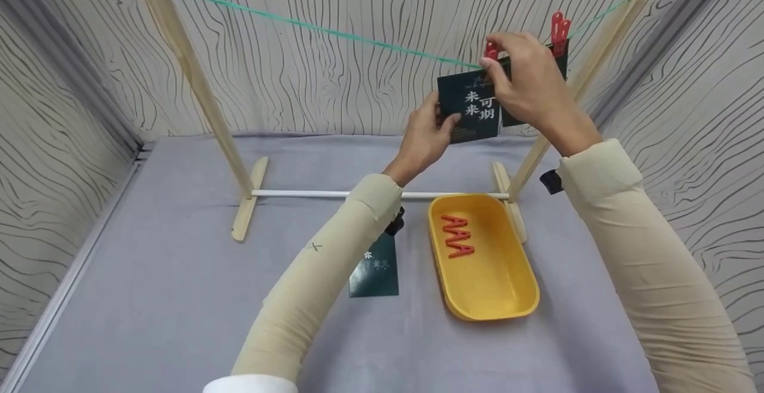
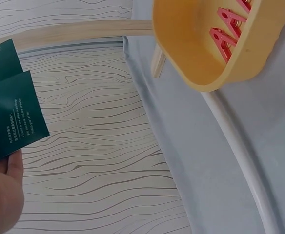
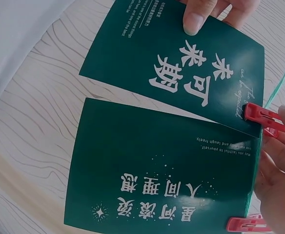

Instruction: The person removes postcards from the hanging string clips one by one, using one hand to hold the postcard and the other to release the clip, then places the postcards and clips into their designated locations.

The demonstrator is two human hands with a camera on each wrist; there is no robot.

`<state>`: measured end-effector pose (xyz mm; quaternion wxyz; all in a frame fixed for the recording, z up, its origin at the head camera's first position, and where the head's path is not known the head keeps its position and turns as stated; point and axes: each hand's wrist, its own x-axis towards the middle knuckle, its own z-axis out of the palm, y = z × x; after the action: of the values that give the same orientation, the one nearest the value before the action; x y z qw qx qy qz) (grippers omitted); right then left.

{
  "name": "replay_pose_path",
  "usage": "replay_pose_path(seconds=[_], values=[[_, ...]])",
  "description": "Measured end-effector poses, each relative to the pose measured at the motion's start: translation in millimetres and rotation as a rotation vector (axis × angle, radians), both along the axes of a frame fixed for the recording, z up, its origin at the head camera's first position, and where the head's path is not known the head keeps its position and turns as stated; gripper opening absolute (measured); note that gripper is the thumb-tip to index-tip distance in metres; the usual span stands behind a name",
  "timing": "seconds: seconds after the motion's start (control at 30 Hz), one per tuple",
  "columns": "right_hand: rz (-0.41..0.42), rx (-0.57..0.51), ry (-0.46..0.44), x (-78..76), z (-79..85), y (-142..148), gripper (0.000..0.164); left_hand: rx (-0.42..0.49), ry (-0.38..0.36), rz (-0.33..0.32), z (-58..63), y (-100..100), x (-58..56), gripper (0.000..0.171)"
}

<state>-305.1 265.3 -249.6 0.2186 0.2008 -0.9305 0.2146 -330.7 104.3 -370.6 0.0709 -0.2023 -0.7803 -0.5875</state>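
Down front, a loose green card [image 1: 375, 279] lies on the grey cloth [image 1: 167, 297], partly hidden by the left sleeve [image 1: 304, 285]; to its right sits the yellow tray [image 1: 486, 285], three red clips [image 1: 458, 236] along its left side; up now to the left hand [image 1: 425, 133], thumb and fingers pinching the white-lettered card [image 1: 456, 94] just below the green line [image 1: 334, 33]; and here's the right hand [image 1: 531, 79], thumb and fingertips pinching a clip [image 3: 262, 117] at that card's top corner; just beside it, another card [image 3: 147, 161] hangs clipped to the line, near the right wooden post [image 1: 588, 76].
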Motion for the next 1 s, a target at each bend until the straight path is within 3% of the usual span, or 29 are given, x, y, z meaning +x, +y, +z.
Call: replay_pose_path(seconds=[0.47, 0.67, 0.8, 1.0], values=[[0.081, 0.009, 0.098, -0.8, -3.6, 4.4, 0.039, 0.009, -0.046, 0.010, -0.3, -2.3, 3.9, 0.033], [0.119, -0.007, 0.102, -2.0, -3.3, 4.6, 0.035, 0.017, -0.024, -0.006, 0.6, -3.9, 3.6, 0.033], [0.181, 0.020, 0.153, -4.4, -3.6, 3.8, 0.026, 0.011, 0.003, -0.014, 1.2, -5.4, 4.3, 0.032], [0.197, 0.005, 0.200, -7.6, -3.5, 4.1, 0.019, -0.031, -0.005, -0.018, 1.4, -5.4, 6.2, 0.031]])
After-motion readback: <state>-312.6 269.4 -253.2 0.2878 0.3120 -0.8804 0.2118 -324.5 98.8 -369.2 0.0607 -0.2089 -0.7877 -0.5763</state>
